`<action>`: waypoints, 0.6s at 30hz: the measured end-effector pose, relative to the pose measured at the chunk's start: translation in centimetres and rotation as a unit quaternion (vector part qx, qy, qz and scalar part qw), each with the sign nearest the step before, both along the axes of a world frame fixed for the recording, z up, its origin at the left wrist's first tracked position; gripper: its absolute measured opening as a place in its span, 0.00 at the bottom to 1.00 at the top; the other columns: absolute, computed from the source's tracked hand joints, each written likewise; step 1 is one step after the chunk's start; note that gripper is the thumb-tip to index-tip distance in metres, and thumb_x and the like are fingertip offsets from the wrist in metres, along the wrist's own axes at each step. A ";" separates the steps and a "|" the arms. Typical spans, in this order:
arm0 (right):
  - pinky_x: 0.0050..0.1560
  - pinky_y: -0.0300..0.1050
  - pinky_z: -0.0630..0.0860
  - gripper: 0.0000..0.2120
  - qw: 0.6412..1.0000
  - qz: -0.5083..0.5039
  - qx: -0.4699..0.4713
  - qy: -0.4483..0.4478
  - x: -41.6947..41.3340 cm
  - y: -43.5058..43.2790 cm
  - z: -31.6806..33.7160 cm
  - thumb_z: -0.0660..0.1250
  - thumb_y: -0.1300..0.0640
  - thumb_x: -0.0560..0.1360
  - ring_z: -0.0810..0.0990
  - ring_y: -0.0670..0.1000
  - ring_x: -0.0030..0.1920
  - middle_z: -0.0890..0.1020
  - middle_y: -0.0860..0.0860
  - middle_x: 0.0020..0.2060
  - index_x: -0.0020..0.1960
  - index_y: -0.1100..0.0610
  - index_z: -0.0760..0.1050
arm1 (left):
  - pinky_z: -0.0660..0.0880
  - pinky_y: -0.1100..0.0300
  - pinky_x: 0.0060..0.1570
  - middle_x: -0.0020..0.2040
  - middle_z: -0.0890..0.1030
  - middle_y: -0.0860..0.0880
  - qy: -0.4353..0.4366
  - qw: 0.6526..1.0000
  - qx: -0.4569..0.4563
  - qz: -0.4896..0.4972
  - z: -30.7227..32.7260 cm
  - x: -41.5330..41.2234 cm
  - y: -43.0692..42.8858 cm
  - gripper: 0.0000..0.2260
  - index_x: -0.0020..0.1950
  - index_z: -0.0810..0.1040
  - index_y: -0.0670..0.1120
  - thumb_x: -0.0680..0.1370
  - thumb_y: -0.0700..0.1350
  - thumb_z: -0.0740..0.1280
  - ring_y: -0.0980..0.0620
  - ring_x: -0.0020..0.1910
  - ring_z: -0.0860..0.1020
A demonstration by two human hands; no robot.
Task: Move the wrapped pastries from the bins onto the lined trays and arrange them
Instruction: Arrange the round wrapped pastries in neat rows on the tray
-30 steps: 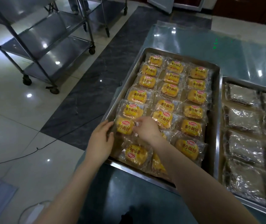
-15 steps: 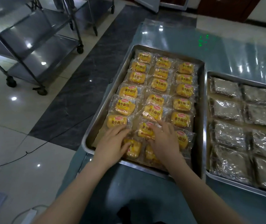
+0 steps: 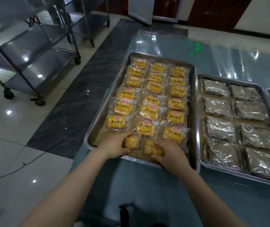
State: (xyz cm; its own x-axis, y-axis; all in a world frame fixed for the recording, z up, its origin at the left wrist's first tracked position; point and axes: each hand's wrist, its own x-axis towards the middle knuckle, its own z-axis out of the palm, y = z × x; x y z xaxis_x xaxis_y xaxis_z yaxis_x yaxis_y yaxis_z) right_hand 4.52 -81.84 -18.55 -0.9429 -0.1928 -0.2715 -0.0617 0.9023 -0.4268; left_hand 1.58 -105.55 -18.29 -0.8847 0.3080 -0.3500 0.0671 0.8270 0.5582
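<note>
Pastries line the tray, left hand and right hand gripping two

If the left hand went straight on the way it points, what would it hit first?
Likely the middle-column pastry, just past the held pastry in the left hand; depth is unclear.

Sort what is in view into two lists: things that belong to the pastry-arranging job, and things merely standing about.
Job in hand:
left hand, holding the near-left pastry
right hand, holding the near-middle pastry
lined tray
tray of silvery packets

Standing about:
wheeled steel rack
floor cable
</note>
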 end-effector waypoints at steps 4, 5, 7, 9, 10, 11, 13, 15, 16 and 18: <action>0.58 0.46 0.70 0.17 0.996 -0.033 -0.045 0.069 0.5 -0.9 0.7 0.67 0.44 0.74 0.71 0.47 0.61 0.78 0.44 0.58 0.61 0.46 0.76 | 0.70 0.63 0.50 0.62 0.76 0.54 0.010 0.996 0.044 0.078 1.1 0.0 0.9 0.27 0.69 0.69 0.53 0.71 0.54 0.72 0.56 0.54 0.74; 0.53 0.42 0.71 0.14 0.991 -0.053 -0.100 0.074 0.6 -1.4 1.2 0.67 0.43 0.74 0.74 0.44 0.56 0.80 0.41 0.52 0.57 0.46 0.78 | 0.70 0.65 0.48 0.61 0.77 0.55 0.022 0.993 0.062 0.096 1.5 0.2 1.4 0.27 0.68 0.70 0.52 0.71 0.55 0.72 0.58 0.52 0.74; 0.43 0.33 0.73 0.10 0.970 -0.086 -0.225 0.025 0.6 -2.9 2.3 0.66 0.41 0.73 0.78 0.36 0.46 0.81 0.36 0.43 0.51 0.43 0.77 | 0.71 0.67 0.46 0.58 0.77 0.56 0.065 0.987 0.094 0.110 2.5 0.7 2.4 0.27 0.66 0.72 0.52 0.69 0.54 0.74 0.60 0.50 0.74; 0.42 0.36 0.77 0.11 0.940 -0.117 -0.319 -0.030 0.4 -4.4 3.1 0.65 0.41 0.74 0.81 0.38 0.44 0.82 0.40 0.44 0.52 0.45 0.74 | 0.75 0.60 0.50 0.57 0.78 0.55 0.069 0.983 0.147 0.087 3.7 1.2 3.3 0.28 0.64 0.72 0.52 0.66 0.51 0.76 0.57 0.53 0.76; 0.44 0.41 0.79 0.11 0.921 -0.144 -0.359 -0.047 0.2 -4.9 3.3 0.66 0.44 0.74 0.82 0.42 0.46 0.83 0.44 0.46 0.53 0.48 0.73 | 0.75 0.56 0.53 0.57 0.78 0.53 0.053 0.980 0.179 0.071 4.2 1.5 3.4 0.29 0.64 0.72 0.52 0.65 0.51 0.76 0.55 0.54 0.76; 0.45 0.44 0.80 0.09 0.897 -0.176 -0.402 -0.060 -0.1 -5.2 3.4 0.67 0.48 0.75 0.82 0.46 0.46 0.83 0.47 0.46 0.53 0.51 0.74 | 0.75 0.54 0.55 0.58 0.77 0.53 0.035 0.976 0.205 0.062 4.7 1.8 3.4 0.31 0.65 0.71 0.53 0.64 0.51 0.76 0.54 0.56 0.76; 0.42 0.44 0.79 0.07 0.839 -0.223 -0.487 -0.092 -0.5 -5.4 3.8 0.65 0.55 0.78 0.83 0.51 0.46 0.84 0.51 0.46 0.54 0.55 0.75 | 0.75 0.57 0.55 0.59 0.76 0.54 0.017 0.965 0.246 0.088 5.4 2.4 2.9 0.31 0.67 0.69 0.56 0.67 0.52 0.75 0.56 0.55 0.76; 0.39 0.43 0.76 0.07 0.810 -0.237 -0.521 -0.127 -0.7 -5.4 4.0 0.61 0.58 0.79 0.82 0.52 0.44 0.84 0.53 0.46 0.54 0.56 0.77 | 0.75 0.61 0.51 0.58 0.78 0.54 0.032 0.942 0.294 0.159 6.0 3.0 2.2 0.20 0.63 0.73 0.59 0.72 0.52 0.71 0.59 0.51 0.77; 0.38 0.41 0.76 0.07 0.803 -0.236 -0.528 -0.142 -0.8 -5.4 4.1 0.60 0.59 0.80 0.82 0.52 0.43 0.85 0.53 0.45 0.53 0.56 0.77 | 0.75 0.62 0.50 0.57 0.79 0.54 0.052 0.928 0.305 0.207 6.1 3.2 1.9 0.16 0.61 0.74 0.59 0.73 0.51 0.70 0.59 0.50 0.78; 0.38 0.39 0.77 0.10 0.789 -0.217 -0.550 -0.167 -1.0 -5.8 4.2 0.59 0.62 0.80 0.83 0.51 0.43 0.85 0.53 0.44 0.50 0.56 0.78 | 0.75 0.58 0.52 0.56 0.79 0.52 0.065 0.908 0.307 0.277 5.9 3.3 1.3 0.17 0.62 0.75 0.55 0.74 0.49 0.70 0.55 0.52 0.78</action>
